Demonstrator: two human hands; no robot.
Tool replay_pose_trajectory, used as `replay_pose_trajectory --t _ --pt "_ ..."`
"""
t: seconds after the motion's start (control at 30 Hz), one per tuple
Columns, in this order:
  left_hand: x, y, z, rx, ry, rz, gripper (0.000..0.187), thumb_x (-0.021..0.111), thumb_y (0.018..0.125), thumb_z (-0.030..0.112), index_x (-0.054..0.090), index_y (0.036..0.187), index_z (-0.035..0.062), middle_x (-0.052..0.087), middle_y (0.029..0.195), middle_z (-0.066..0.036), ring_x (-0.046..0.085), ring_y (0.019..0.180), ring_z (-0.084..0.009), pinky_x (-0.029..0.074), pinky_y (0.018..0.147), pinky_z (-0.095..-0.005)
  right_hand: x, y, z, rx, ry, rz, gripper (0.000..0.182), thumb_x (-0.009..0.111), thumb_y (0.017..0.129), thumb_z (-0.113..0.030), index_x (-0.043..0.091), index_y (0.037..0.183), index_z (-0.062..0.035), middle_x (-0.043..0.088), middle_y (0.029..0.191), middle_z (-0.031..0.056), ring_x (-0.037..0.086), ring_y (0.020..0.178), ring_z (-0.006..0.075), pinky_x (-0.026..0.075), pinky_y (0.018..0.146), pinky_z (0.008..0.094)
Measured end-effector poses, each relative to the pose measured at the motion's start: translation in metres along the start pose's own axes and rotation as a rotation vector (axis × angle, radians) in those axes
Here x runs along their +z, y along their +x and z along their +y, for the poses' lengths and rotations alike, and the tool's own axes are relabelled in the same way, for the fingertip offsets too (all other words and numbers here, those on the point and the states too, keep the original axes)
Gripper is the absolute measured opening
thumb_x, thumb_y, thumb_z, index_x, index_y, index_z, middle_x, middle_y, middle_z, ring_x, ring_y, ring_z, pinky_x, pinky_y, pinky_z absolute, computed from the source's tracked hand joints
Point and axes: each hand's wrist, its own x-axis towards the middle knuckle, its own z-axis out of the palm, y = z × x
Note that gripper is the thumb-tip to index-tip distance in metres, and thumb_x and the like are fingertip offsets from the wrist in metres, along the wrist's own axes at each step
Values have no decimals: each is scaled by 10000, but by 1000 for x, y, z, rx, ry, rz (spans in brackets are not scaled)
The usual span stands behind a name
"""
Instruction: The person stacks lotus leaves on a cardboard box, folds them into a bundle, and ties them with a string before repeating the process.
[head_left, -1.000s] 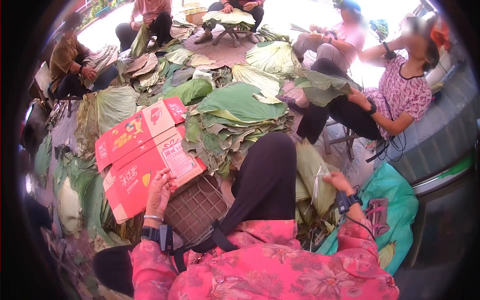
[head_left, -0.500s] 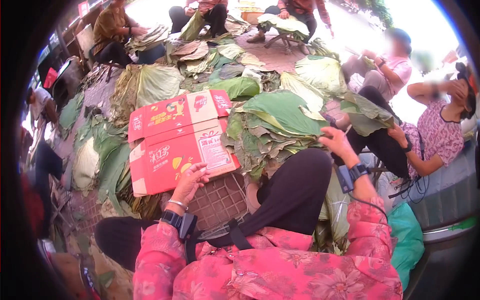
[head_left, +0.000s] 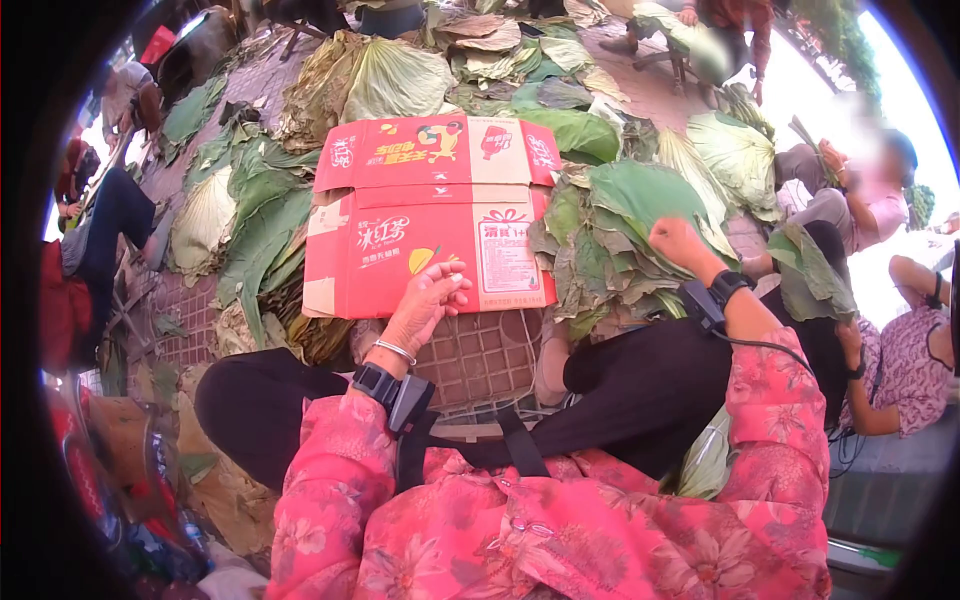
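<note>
My left hand (head_left: pixel 430 302) is just over the near edge of a flattened red carton (head_left: pixel 400 245), its fingers curled in and no object showing in them. Something small and white is at a fingertip. To the right, my right hand (head_left: pixel 687 247) is closed like a fist at the right side of a stack of large leaves (head_left: pixel 575 235). A broad green leaf (head_left: pixel 640 195) lies on top of this stack. Whether the right fingers pinch a leaf edge is hidden.
Under the carton shows a lattice-topped stool (head_left: pixel 475 365). Heaps of big leaves (head_left: pixel 250 220) cover the brick ground on the left and behind. At right a person in a patterned top (head_left: pixel 905 375) sits near a drooping leaf (head_left: pixel 810 272). Other people sit around.
The view has tipped down and turned left, so the carton and leaves sit further right. My right hand's fingers have closed; my left hand's fingers have curled in more.
</note>
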Motion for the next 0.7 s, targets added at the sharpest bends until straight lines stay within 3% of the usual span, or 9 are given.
replay_pose_trajectory --t 0.07,0.1,0.17,0.27,0.37,0.4,0.5,0.53,0.7 --pt "2 6 -2 0 -27 14 305 569 856 182 498 1124 55 594 892 -31 569 694 -72 445 579 -195 1 -12 0 -11 30 20 371 663 693 -313 604 901 -12 608 890 216 583 864 340 456 783 389" --pt "4 7 -4 1 -42 23 300 568 856 172 498 1121 50 594 885 -35 570 686 -75 450 572 -196 3 -8 2 -59 -89 -14 353 668 691 -308 619 866 -6 602 932 223 584 888 330 460 775 384" --pt "7 8 -5 -2 -81 32 291 571 852 151 498 1111 38 596 870 -44 573 671 -83 457 558 -194 8 -2 8 -52 -114 15 304 671 689 -272 625 792 10 613 827 202 601 795 284 465 723 352" --pt "7 6 -7 14 -87 30 301 576 848 166 493 1106 35 591 888 -52 579 667 -74 448 568 -184 -10 0 -2 100 119 45 247 662 700 -224 621 724 18 599 671 121 574 643 211 452 624 329" --pt "5 3 -7 18 -96 45 301 571 851 160 491 1111 31 587 895 -57 580 667 -80 448 567 -189 -29 10 13 172 415 313 193 651 715 -188 621 702 2 551 576 34 495 533 125 398 519 288" --pt "4 2 -8 21 -106 41 301 570 852 157 490 1113 30 586 893 -58 581 667 -83 448 566 -191 -38 21 30 246 523 293 156 644 729 -179 622 677 -34 541 583 -4 473 529 79 364 483 262" --pt "0 2 -9 23 -112 35 300 565 855 151 488 1118 26 585 890 -60 582 668 -89 448 562 -196 -75 26 21 168 677 397 113 635 734 -164 617 698 -59 545 612 -10 467 535 60 353 481 238" --pt "1 2 -8 24 -110 40 300 563 856 149 487 1119 26 585 889 -60 583 669 -91 447 560 -197 -82 31 18 119 864 391 106 626 764 -166 610 772 -61 563 671 -17 509 565 68 405 508 233" --pt "-1 -2 -9 30 -129 53 300 563 855 145 484 1119 26 584 889 -59 584 667 -92 446 554 -198 -88 37 15 120 1015 234 161 621 827 -204 596 851 -47 591 735 -13 572 630 82 494 596 237"
